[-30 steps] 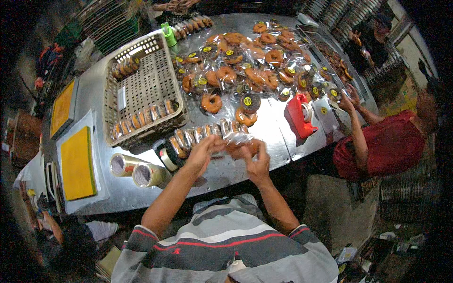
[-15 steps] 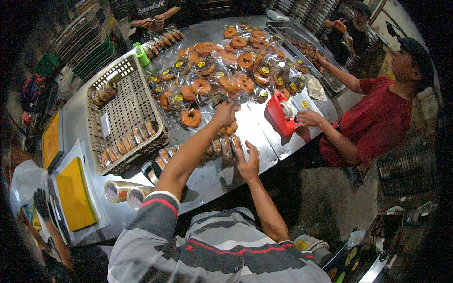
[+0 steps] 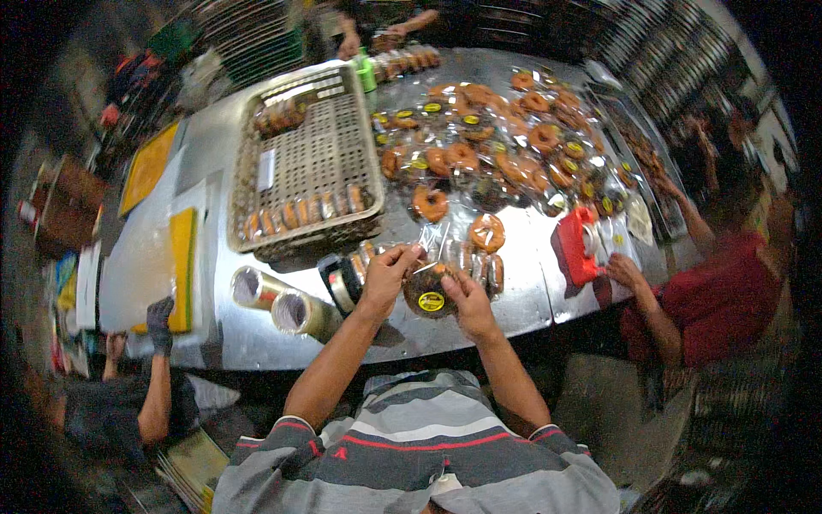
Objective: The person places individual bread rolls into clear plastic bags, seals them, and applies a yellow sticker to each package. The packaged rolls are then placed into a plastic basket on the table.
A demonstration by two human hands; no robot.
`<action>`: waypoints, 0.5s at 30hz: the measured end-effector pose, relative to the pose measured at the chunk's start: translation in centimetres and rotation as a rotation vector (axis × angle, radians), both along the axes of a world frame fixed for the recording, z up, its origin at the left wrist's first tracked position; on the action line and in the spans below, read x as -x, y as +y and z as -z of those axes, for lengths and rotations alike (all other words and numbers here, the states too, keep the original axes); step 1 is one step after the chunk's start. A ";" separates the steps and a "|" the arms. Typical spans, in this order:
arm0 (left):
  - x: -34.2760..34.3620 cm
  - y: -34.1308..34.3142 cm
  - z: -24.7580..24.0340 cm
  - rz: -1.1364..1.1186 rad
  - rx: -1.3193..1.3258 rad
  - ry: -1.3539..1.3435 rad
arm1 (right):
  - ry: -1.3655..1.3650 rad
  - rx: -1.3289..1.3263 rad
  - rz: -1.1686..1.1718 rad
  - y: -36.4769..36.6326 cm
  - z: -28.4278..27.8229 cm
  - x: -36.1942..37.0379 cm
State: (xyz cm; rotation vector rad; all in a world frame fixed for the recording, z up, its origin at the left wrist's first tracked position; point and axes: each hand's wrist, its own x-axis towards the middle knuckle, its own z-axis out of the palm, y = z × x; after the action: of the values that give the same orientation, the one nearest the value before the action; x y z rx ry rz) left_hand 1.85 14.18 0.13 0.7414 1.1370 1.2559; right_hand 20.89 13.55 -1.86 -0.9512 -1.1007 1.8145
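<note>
The setting is a crowded workroom with a metal table (image 3: 524, 304) under bright light, its surface reflecting strongly near the front edge. A pale slatted crate (image 3: 325, 141) holds packed rows at both ends; tape rolls (image 3: 321, 319) and a black dispenser (image 3: 339, 287) lie between it and the worker, and a red dispenser (image 3: 572, 248) stands to the right. A bagged donut (image 3: 418, 295), dark with a round yellow label (image 3: 431, 301), is held between both hands above the front of the table, just before a row of packs (image 3: 481, 264). The left hand (image 3: 387, 281) pinches clear film at the upper edge of the bag, thumb against forefinger; the right hand (image 3: 473, 310) grips its right side, thumb on top, other fingers largely hidden. The step appears to be gathering the loose film. For good execution, the left pinch should draw the film taut and flat, while the right grip should bear on the rim lightly enough not to crush the donut. The label should be left uncreased and facing up. Excess pressure could crack the coating; slack film would likely make an untidy fold.
</note>
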 end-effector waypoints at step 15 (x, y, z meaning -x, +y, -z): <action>0.6 -8.8 -2.3 -0.424 -0.674 1.234 | 0.186 0.061 0.079 -3.8 -2.7 5.9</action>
State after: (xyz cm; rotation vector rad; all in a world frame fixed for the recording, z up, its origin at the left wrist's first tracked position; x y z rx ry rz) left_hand 1.21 5.37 2.44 2.0317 1.9203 1.5713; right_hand 14.98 9.79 0.82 -0.8306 -0.8864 1.8397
